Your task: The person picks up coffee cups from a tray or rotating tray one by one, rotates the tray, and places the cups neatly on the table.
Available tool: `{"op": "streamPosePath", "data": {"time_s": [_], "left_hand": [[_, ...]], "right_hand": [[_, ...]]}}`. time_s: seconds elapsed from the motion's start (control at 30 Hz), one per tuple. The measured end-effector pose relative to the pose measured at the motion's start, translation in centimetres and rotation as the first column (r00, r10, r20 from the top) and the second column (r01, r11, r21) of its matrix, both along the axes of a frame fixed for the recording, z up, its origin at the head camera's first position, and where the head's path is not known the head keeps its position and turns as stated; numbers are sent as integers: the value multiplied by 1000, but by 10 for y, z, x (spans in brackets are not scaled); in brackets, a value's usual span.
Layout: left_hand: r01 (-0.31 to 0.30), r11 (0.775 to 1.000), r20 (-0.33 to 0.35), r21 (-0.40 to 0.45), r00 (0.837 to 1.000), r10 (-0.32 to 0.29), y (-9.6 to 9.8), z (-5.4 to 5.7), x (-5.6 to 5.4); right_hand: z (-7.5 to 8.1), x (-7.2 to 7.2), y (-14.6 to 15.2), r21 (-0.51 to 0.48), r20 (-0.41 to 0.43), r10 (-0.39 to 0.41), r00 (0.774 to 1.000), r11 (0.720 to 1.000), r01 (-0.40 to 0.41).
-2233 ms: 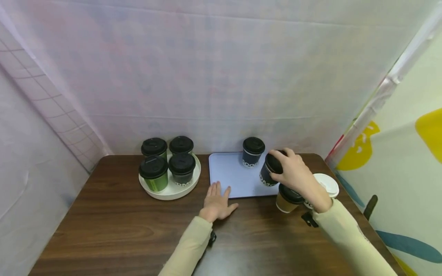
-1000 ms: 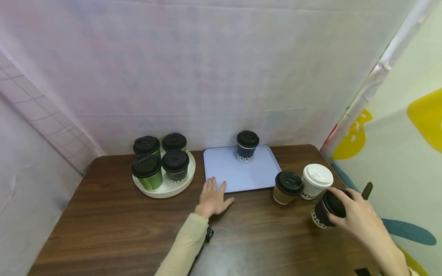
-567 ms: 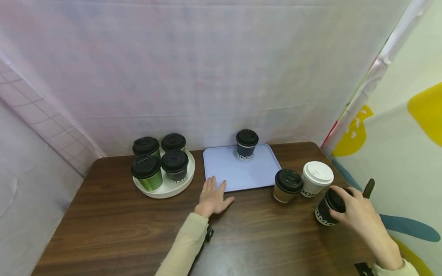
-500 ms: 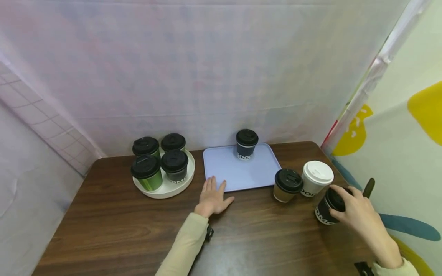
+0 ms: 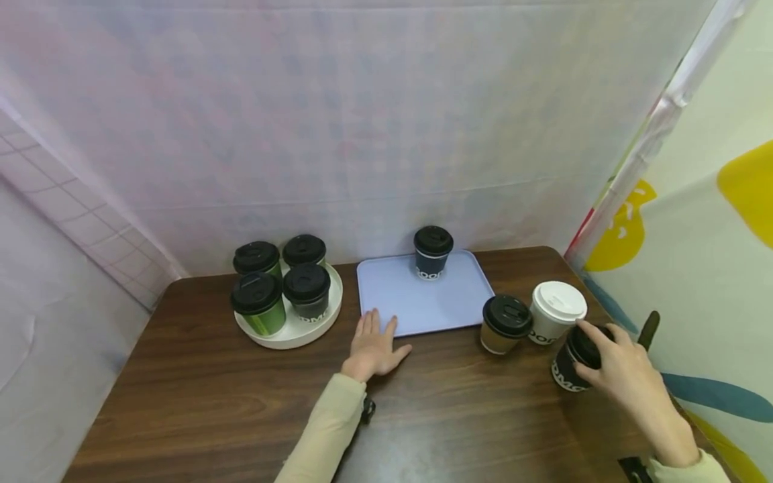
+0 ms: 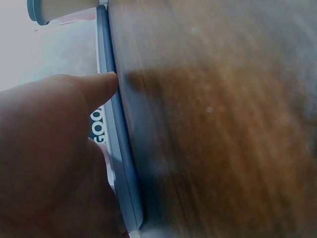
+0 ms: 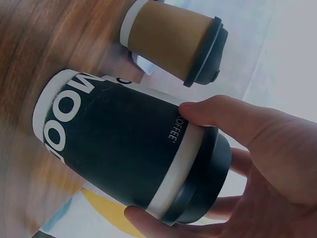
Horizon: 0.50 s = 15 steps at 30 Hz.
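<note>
My right hand (image 5: 628,379) grips a dark paper coffee cup (image 5: 568,369) near its black lid, at the table's right side. In the right wrist view, the thumb and fingers wrap that cup (image 7: 119,139) from both sides around the lid's rim; it looks upright on the table. Beside it stand a white-lidded coffee cup (image 5: 543,327) and a brown coffee cup (image 5: 498,339) with a black lid. My left hand (image 5: 371,350) lies with spread, straight fingers at the front edge of a pale blue tray (image 5: 392,285). One dark coffee cup (image 5: 431,261) stands at that tray's back.
A round white tray (image 5: 290,341) at left holds several lidded cups, among them a green coffee cup (image 5: 268,320) and a grey coffee cup (image 5: 312,308). The wooden table (image 5: 241,409) ends at hanging cloth (image 5: 374,134) behind and a patterned sheet (image 5: 712,302) at right.
My right hand has carried the dark coffee cup from above the blue tray to the table's right side. It has hardly moved over the last half second. The left hand stays at the tray's edge.
</note>
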<state>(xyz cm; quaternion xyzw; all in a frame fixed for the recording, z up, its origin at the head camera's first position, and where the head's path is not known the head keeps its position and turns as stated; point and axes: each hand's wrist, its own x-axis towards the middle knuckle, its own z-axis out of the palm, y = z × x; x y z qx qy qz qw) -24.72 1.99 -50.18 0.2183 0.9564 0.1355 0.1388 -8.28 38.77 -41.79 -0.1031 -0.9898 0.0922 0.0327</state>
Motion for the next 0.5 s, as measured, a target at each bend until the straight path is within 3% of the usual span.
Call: {"op": "streamPosePath", "data": {"time_s": [0.27,0.4,0.5], "left_hand": [[-8,1000,-5,20,1000,8,-1,-3,0],[-7,1000,-6,21,1000,7,-1,-4,-1],[-9,1000,-3,12,1000,9,-1,-4,-2]], "right_hand": [[-4,1,-2,1,-17,-6,1000,1000,6],[-4,8,-12,35,-140,-12,990,999,17],[4,5,-37,83,-287,2,958,996,23]]}}
